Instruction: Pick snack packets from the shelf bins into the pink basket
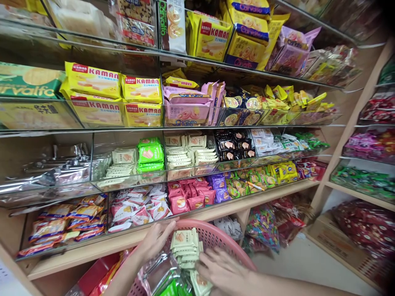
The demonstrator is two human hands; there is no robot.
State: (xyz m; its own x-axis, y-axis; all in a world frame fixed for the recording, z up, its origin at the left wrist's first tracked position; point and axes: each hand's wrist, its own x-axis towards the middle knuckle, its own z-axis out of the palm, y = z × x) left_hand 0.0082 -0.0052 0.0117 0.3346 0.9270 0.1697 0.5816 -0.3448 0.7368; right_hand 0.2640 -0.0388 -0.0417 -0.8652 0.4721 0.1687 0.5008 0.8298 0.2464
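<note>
A pink plastic basket (216, 237) sits low in front of me, holding a stack of cream-coloured wafer packets (186, 246), some green packets (173, 287) and clear wrapping. My left hand (156, 240) rests on the basket's near rim, fingers spread, touching the left side of the cream stack. My right hand (224, 271) lies palm down on the cream packets at the right of the stack, fingers apart over them.
Tiered glass-fronted shelves (197, 123) of snack packets rise ahead: yellow Kaman boxes (92, 82), cream and green wafers (151, 154), pink packets (185, 199). A wooden ledge (123, 242) runs under the lowest bin. More shelving (367, 164) and a cardboard box (339, 242) stand right.
</note>
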